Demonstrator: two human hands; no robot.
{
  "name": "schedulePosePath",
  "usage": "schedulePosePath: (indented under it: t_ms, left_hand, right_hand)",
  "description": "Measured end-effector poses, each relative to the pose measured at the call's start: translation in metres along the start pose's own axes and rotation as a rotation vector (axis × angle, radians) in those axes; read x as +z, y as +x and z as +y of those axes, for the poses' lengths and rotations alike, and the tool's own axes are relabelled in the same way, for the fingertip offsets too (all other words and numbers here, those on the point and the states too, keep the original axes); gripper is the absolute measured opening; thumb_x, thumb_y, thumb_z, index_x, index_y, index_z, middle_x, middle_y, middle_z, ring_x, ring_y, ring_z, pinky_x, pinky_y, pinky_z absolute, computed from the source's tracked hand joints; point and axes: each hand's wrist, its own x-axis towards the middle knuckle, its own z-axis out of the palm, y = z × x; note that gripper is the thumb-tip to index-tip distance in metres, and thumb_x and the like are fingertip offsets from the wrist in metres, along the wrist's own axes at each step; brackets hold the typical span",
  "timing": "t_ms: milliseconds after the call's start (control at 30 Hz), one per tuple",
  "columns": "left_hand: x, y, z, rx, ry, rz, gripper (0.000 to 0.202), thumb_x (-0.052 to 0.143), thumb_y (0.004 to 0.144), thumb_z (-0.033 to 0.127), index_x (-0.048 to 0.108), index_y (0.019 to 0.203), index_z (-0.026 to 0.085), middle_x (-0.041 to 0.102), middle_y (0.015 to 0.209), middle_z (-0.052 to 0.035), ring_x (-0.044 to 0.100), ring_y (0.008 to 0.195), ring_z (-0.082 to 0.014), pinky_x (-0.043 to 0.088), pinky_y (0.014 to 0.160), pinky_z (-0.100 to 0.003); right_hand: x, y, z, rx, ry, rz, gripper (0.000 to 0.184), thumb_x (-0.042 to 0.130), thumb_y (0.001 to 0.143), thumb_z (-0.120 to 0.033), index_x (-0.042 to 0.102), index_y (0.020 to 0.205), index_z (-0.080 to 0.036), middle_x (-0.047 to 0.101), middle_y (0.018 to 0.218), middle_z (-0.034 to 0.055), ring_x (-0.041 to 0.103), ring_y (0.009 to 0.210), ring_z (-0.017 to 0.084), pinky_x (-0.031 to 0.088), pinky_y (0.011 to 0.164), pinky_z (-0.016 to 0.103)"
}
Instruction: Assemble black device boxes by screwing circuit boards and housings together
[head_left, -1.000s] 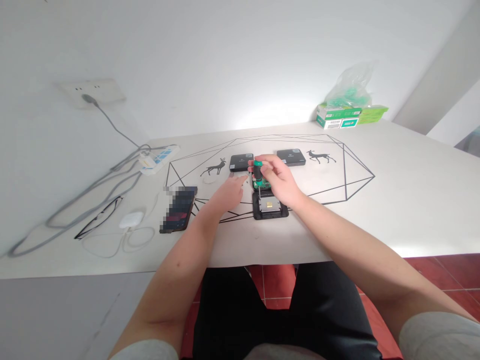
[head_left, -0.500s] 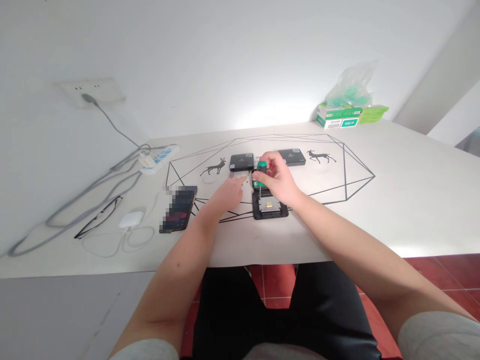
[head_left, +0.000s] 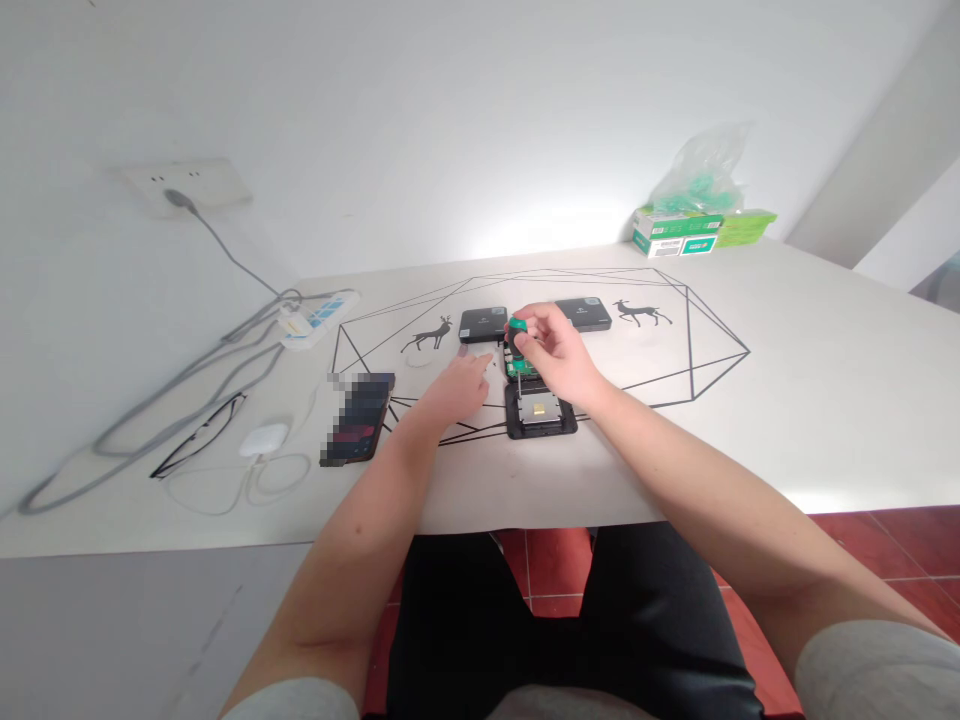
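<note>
My right hand (head_left: 559, 358) grips a small green-and-black screwdriver (head_left: 517, 340), held upright with its tip down on a green circuit board (head_left: 517, 370). The board lies at the far end of an opened black device (head_left: 540, 412) with a metal plate and a gold square inside. My left hand (head_left: 457, 385) rests on the white table (head_left: 750, 420) just left of the board, index finger pointing toward it, the other fingers loosely curled, holding nothing I can see.
Two closed black boxes (head_left: 483, 324) (head_left: 585, 314) lie behind the hands. A phone (head_left: 358, 416), glasses (head_left: 196, 436), a white earbud case (head_left: 262, 439) with cable and a power strip (head_left: 318, 317) sit left. A green box with a bag (head_left: 686, 232) stands far right.
The right hand's fingers shifted around the screwdriver handle, which tilted slightly and came back upright. The left hand stayed in place.
</note>
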Motion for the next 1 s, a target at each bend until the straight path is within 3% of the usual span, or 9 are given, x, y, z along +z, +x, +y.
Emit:
schedulePosePath:
  t_ms: [167, 267, 367, 467, 567, 733, 1000]
  left_hand:
    - [-0.002, 0.000, 0.000, 0.016, -0.017, 0.014, 0.057, 0.047, 0.101, 0.015, 0.052, 0.158, 0.010, 0.069, 0.136, -0.0192, 0.062, 0.127, -0.0364, 0.052, 0.108, -0.049]
    - [-0.002, 0.000, 0.000, 0.037, -0.038, 0.029, 0.054, 0.046, 0.100, 0.013, 0.056, 0.153, 0.009, 0.071, 0.130, -0.0186, 0.064, 0.124, -0.0357, 0.052, 0.109, -0.048]
    - [-0.001, 0.000, -0.002, 0.028, -0.047, 0.030, 0.056, 0.045, 0.100, 0.012, 0.053, 0.156, 0.007, 0.070, 0.134, -0.0193, 0.063, 0.127, -0.0358, 0.051, 0.110, -0.047]
    - [0.000, 0.000, -0.003, -0.001, -0.056, 0.028, 0.063, 0.046, 0.101, 0.014, 0.044, 0.163, 0.007, 0.067, 0.142, -0.0195, 0.061, 0.133, -0.0357, 0.049, 0.114, -0.047]
    - [0.000, 0.001, -0.003, -0.004, -0.073, 0.030, 0.066, 0.047, 0.100, 0.015, 0.041, 0.166, 0.009, 0.066, 0.147, -0.0196, 0.061, 0.135, -0.0359, 0.049, 0.115, -0.048]
    - [0.000, 0.001, -0.002, -0.038, -0.109, 0.048, 0.069, 0.045, 0.101, 0.014, 0.035, 0.168, 0.004, 0.066, 0.146, -0.0231, 0.065, 0.131, -0.0351, 0.051, 0.111, -0.046]
    - [-0.001, 0.000, -0.004, -0.020, -0.111, 0.033, 0.064, 0.043, 0.103, 0.014, 0.036, 0.165, 0.003, 0.068, 0.141, -0.0249, 0.066, 0.128, -0.0339, 0.051, 0.105, -0.042]
  right_hand:
    - [0.000, -0.001, 0.001, 0.027, -0.029, -0.010, 0.026, 0.065, 0.098, -0.042, 0.056, 0.120, -0.030, 0.064, 0.104, 0.0037, 0.064, 0.093, 0.021, 0.058, 0.081, 0.040]
    - [0.001, -0.001, 0.003, 0.030, -0.065, 0.026, 0.036, 0.072, 0.092, -0.040, 0.056, 0.123, -0.030, 0.063, 0.105, 0.0034, 0.063, 0.093, 0.021, 0.057, 0.079, 0.039]
    - [-0.001, 0.001, 0.007, 0.065, -0.120, 0.106, 0.047, 0.079, 0.086, -0.040, 0.059, 0.127, -0.029, 0.060, 0.091, 0.0007, 0.061, 0.084, 0.021, 0.057, 0.076, 0.040]
    - [-0.006, 0.005, 0.014, 0.104, -0.144, 0.224, 0.044, 0.079, 0.087, -0.049, 0.063, 0.122, -0.027, 0.053, 0.077, -0.0027, 0.059, 0.075, 0.020, 0.058, 0.078, 0.042]
    - [-0.012, 0.008, 0.022, 0.104, -0.131, 0.321, 0.047, 0.075, 0.089, -0.055, 0.062, 0.124, -0.027, 0.062, 0.087, 0.0001, 0.062, 0.080, 0.021, 0.059, 0.084, 0.043]
    - [-0.011, 0.005, 0.030, 0.153, -0.224, 0.283, 0.041, 0.075, 0.085, -0.045, 0.065, 0.119, -0.024, 0.072, 0.103, 0.0052, 0.065, 0.087, 0.021, 0.058, 0.091, 0.045]
    - [-0.011, 0.002, 0.038, 0.211, -0.269, 0.261, 0.042, 0.075, 0.082, -0.046, 0.066, 0.117, -0.024, 0.072, 0.099, 0.0039, 0.065, 0.088, 0.021, 0.058, 0.090, 0.044]
